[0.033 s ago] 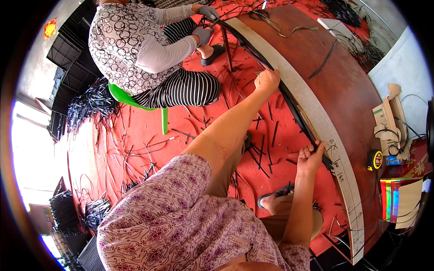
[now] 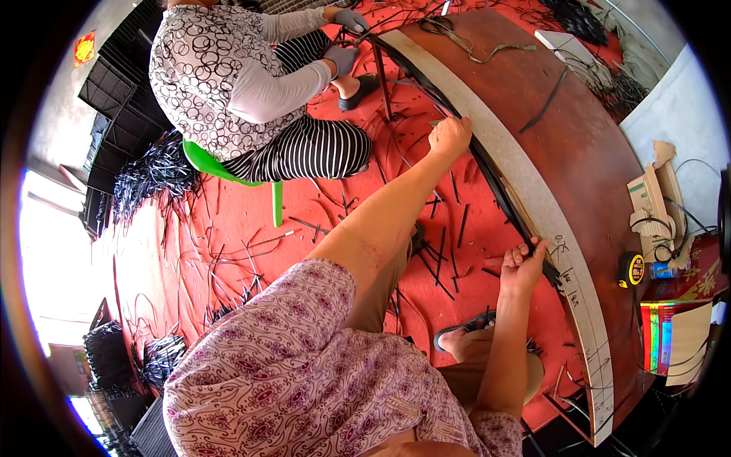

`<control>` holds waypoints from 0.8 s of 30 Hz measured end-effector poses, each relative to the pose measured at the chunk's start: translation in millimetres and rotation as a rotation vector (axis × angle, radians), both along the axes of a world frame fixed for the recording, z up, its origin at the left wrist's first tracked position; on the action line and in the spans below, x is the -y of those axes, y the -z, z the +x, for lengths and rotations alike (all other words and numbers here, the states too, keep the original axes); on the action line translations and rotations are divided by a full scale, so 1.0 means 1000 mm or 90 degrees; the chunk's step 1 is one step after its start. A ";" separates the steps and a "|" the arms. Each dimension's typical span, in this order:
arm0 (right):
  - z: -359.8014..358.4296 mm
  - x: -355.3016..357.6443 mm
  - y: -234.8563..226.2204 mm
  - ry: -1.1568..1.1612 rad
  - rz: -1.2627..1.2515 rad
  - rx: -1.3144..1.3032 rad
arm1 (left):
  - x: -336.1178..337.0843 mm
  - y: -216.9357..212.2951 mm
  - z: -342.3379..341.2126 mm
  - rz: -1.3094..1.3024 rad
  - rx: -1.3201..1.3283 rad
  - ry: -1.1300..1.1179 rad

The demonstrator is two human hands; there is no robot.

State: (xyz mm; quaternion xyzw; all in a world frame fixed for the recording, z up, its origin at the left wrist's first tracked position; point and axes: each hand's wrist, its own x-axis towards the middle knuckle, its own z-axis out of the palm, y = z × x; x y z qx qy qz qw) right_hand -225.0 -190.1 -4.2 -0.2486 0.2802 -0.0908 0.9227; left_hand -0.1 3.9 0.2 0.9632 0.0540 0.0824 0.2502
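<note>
A bundle of long black strips (image 2: pixel 499 190) runs along the near edge of the red-brown table (image 2: pixel 579 160), beside a pale board (image 2: pixel 525 177) with handwritten marks. My left hand (image 2: pixel 450 135) is closed in a fist at the bundle, farther along the edge. A small greenish-grey tip shows beside that fist; its kind I cannot make out. Nearer to me, my right hand (image 2: pixel 524 263) has its fingers curled, with thumb and forefinger at the strips close to the board's marks. Just past it, the strips finish in uneven ends.
At the left, a co-worker with grey gloves (image 2: pixel 343 57) sits on a green chair (image 2: pixel 202 161), handling black strips at the table's far end. Cut strips litter the red floor (image 2: pixel 327 251). A tape measure (image 2: pixel 630 270) and torn cardboard (image 2: pixel 651 202) lie at the right.
</note>
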 end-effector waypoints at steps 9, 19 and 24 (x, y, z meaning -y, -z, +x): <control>-0.002 -0.007 -0.018 -0.013 -0.143 -0.046 | -0.010 0.014 0.019 -0.179 -0.041 -0.027; -0.019 0.026 -0.081 0.130 -0.681 0.259 | -0.009 -0.044 -0.065 -0.409 -0.522 0.287; -0.020 0.053 -0.091 -0.190 -0.040 0.504 | -0.074 -0.085 -0.092 -0.389 -0.279 0.446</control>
